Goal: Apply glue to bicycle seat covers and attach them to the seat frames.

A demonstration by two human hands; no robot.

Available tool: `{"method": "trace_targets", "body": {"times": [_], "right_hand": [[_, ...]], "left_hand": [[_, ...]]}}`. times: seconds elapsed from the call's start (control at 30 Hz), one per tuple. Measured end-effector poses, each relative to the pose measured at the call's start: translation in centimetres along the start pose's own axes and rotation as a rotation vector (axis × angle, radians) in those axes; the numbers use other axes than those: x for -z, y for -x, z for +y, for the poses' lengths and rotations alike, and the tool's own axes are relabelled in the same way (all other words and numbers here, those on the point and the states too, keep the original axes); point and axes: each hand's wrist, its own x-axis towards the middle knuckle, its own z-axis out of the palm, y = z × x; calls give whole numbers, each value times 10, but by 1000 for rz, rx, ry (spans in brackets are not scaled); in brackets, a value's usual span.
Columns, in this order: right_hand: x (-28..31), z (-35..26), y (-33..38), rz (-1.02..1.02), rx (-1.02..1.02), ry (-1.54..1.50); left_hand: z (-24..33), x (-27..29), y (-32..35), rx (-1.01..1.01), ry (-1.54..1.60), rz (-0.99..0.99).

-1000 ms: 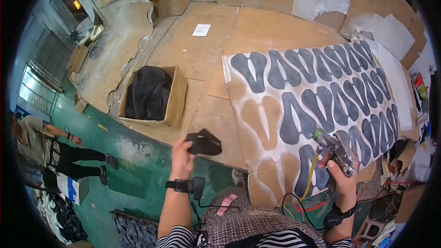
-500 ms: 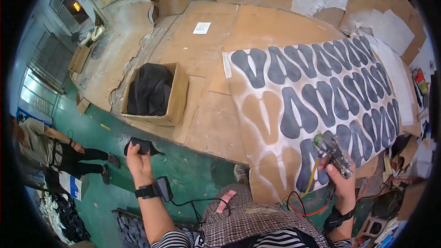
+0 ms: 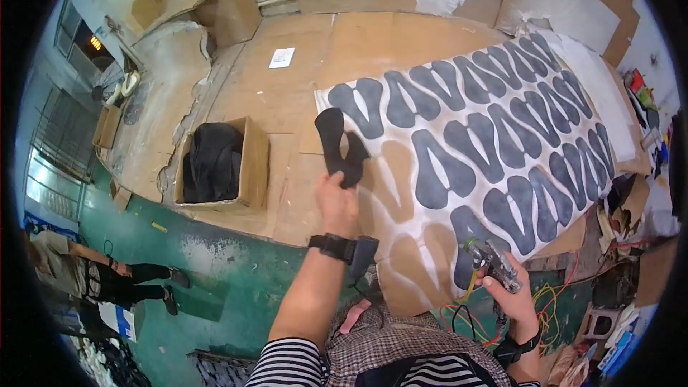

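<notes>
My left hand (image 3: 337,204) is closed on a pair of black insole-shaped pieces (image 3: 330,136), joined near the fingers. They hang above the left edge of a white, overspray-marked sheet (image 3: 321,94). On the sheet, several rows of dark grey paired pieces (image 3: 446,172) lie side by side. Toward the near left, bare brown shapes (image 3: 395,165) show with pale outlines. Over the sheet's near edge, my right hand (image 3: 517,299) is wrapped round a metal spray gun (image 3: 502,266) with a green part and a yellow hose. Some right-hand fingers are hidden behind the gun.
A cardboard box (image 3: 256,165) of black pieces stands left on the cardboard-covered table (image 3: 301,72). Red and yellow hoses (image 3: 548,308) trail at the near right. Another person (image 3: 79,269) is at the far left on the green floor (image 3: 236,294).
My left hand has swung from over the floor, up and right to the sheet's left edge. The black piece in it now hangs unfolded. The spray gun stays in my right hand.
</notes>
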Motion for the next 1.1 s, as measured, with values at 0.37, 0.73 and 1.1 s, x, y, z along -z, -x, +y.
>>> {"method": "trace_targets", "body": {"times": [0.37, 0.73, 1.1], "right_hand": [[7, 17, 2, 26, -71, 41], [11, 45, -7, 75, -46, 85], [-1, 62, -5, 82, -189, 193]], "left_hand": [[-126, 92, 22, 433, -408, 294], [-97, 81, 9, 322, -1630, -535], [-124, -39, -144, -478, -1982, -735]]}}
